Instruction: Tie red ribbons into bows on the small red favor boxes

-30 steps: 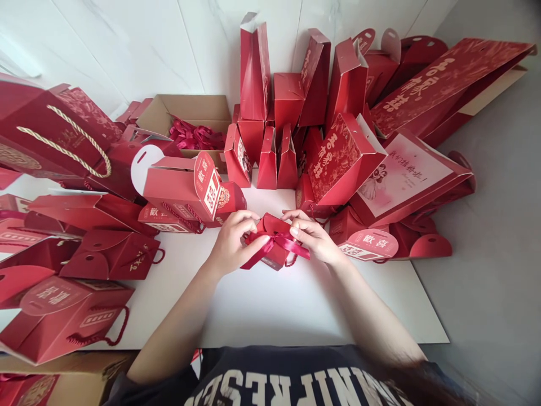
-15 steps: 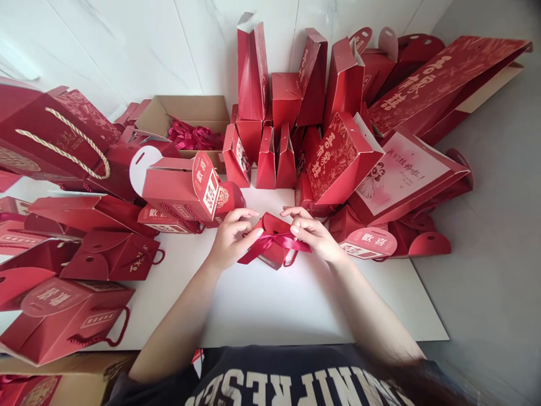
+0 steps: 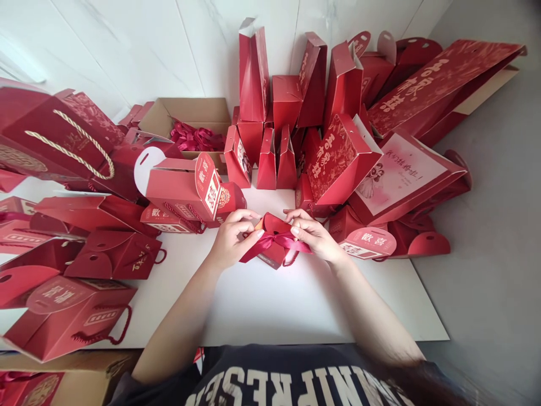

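Observation:
A small red gift box [image 3: 270,259] is between my hands, above the white table. Across its front runs a magenta ribbon bow [image 3: 276,241]. My left hand [image 3: 234,239] pinches the bow's left loop between thumb and fingers. On the other side, my right hand [image 3: 313,235] is closed on the right loop, its thumb on top. The box's curved top flap stands up behind the bow. A red cord handle [image 3: 291,259] hangs at the lower right of the box. The fingertips behind the flap are partly hidden.
A cardboard box [image 3: 203,107] of magenta ribbons [image 3: 196,137] stands at the back. Red gift boxes [image 3: 181,183] crowd the left. More red boxes and bags [image 3: 344,163] stand back right, beside a grey wall [image 3: 494,225]. The white table [image 3: 279,316] ends near my body.
My hands and the box stay almost in place, with both hands still on the bow. The surroundings shift slightly as the head view moves.

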### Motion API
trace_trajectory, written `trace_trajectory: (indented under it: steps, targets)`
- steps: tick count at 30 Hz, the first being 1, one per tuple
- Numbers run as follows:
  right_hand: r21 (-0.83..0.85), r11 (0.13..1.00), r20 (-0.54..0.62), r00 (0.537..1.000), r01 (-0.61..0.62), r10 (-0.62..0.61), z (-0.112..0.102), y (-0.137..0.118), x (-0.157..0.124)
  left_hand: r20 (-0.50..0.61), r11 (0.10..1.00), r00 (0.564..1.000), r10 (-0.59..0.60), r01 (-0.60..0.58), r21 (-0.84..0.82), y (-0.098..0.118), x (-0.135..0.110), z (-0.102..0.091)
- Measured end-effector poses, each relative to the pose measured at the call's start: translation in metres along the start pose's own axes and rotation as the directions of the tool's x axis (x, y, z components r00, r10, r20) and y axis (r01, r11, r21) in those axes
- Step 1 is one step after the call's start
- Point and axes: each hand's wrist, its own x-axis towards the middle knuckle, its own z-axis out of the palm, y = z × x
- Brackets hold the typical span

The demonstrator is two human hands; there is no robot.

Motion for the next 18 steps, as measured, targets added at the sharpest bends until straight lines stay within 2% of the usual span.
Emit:
trace_trajectory:
  steps: [9, 15, 18]
  targets:
    - [-0.003, 1.0, 0.006, 1.0, -0.02, 0.02, -0.002, -0.001, -0.001, -0.053, 1.0, 0.998, 0.022, -0.021, 0.02, 0.002, 0.0, 0.005]
    - [0.026, 0.999, -0.004, 1.0, -0.027, 0.027, 0.001, -0.009, 0.005, 0.0, 0.976, 0.995, -0.104, 0.102, -0.194, 0.002, 0.001, 0.004]
    - [0.048, 0.998, 0.008, 1.0, -0.026, 0.026, 0.006, -0.017, 0.008, -0.02, 0.954, 0.988, -0.154, 0.143, -0.264, 0.005, 0.003, 0.006]
